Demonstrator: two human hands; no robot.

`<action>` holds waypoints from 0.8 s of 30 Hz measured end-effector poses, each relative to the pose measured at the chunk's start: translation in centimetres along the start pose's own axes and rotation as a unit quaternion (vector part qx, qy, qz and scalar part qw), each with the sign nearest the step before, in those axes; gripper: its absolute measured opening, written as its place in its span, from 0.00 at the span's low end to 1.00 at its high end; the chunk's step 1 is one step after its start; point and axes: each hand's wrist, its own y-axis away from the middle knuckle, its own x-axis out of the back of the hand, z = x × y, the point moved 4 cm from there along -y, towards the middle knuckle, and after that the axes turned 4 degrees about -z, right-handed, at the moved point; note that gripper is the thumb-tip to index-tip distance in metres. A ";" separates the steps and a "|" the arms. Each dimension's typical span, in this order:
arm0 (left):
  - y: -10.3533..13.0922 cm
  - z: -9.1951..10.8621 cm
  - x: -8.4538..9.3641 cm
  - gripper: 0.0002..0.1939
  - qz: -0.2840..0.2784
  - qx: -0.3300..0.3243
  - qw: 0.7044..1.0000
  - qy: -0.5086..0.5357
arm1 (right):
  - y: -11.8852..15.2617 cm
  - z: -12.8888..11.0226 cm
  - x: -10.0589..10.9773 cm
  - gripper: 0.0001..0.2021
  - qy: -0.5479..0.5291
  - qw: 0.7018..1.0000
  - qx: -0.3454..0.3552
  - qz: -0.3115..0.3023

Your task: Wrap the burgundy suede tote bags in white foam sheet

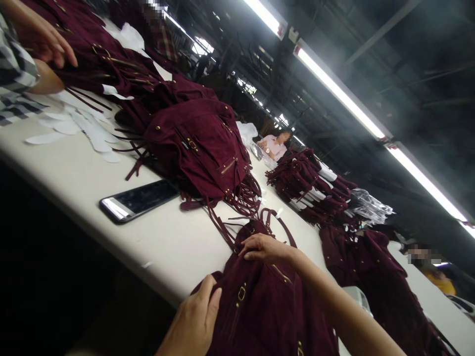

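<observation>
A maroon fabric backpack (256,311) with brass buckles and a zip lies in front of me on the pale table. At its near left edge my left hand (195,314) is closed, thumb and fingers gripping the cloth. My right hand (263,248) reaches over to the top of the same backpack, near its straps, with bent fingers gathered on the fabric. The tips of those fingers are partly hidden against the cloth. A dark strap (284,225) loops up just beyond the right hand.
A phone (139,200) lies near the table's edge (74,185). More maroon backpacks (200,143) are heaped ahead, others stacked right (308,185). White paper pieces (87,128) lie left, beside a co-worker's hand (48,42) and checked sleeve. Another person (274,146) sits farther back.
</observation>
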 end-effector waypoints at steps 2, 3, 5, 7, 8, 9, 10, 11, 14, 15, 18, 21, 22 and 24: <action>0.0 0.3 0.1 0.16 -0.048 0.027 0.998 0.019 | -0.5 0.0 -0.3 0.14 0.064 0.997 -0.033 -0.014; -0.1 0.4 0.2 0.16 -0.070 0.043 0.996 0.020 | -0.8 0.0 -0.4 0.15 0.090 0.995 -0.045 -0.025; -0.6 0.3 0.9 0.18 -0.094 0.068 0.993 0.014 | -1.5 0.2 -0.7 0.14 0.107 0.991 -0.057 -0.046; -1.3 -0.1 1.9 0.21 -0.100 0.095 0.990 0.003 | -2.0 0.4 -0.8 0.13 0.084 0.993 -0.054 -0.063; -1.7 -0.4 2.3 0.22 -0.099 0.104 0.990 -0.011 | -2.1 0.6 -0.9 0.12 0.063 0.995 -0.050 -0.066; -2.1 -0.5 2.7 0.20 -0.095 0.106 0.989 -0.035 | -2.1 0.9 -1.0 0.12 0.038 0.996 -0.046 -0.064; -2.4 -0.6 3.0 0.17 -0.092 0.100 0.989 -0.066 | -2.0 1.1 -1.0 0.12 0.010 0.997 -0.041 -0.058; -2.7 -0.4 3.1 0.14 -0.096 0.085 0.986 -0.103 | -1.7 1.4 -1.1 0.12 -0.017 0.998 -0.035 -0.048; -3.4 0.4 2.5 0.08 -0.150 0.033 0.964 -0.217 | -0.8 1.8 -1.4 0.15 -0.072 0.997 -0.008 -0.007; -3.6 0.7 2.2 0.08 -0.173 0.027 0.953 -0.247 | -0.5 1.8 -1.4 0.16 -0.079 0.997 -0.001 0.005; -4.3 1.1 1.6 0.12 -0.213 0.029 0.936 -0.279 | 0.4 1.5 -1.5 0.17 -0.084 0.996 0.007 0.029; -5.1 0.7 1.3 0.22 -0.230 0.056 0.949 -0.206 | 1.0 1.1 -1.2 0.20 -0.095 0.995 0.010 0.033; -5.3 0.5 1.1 0.22 -0.230 0.064 0.954 -0.180 | 1.1 0.9 -1.1 0.21 -0.100 0.994 0.011 0.031; -5.7 0.0 0.5 0.19 -0.234 0.074 0.960 -0.137 | 1.4 0.7 -0.8 0.23 -0.116 0.993 0.008 0.028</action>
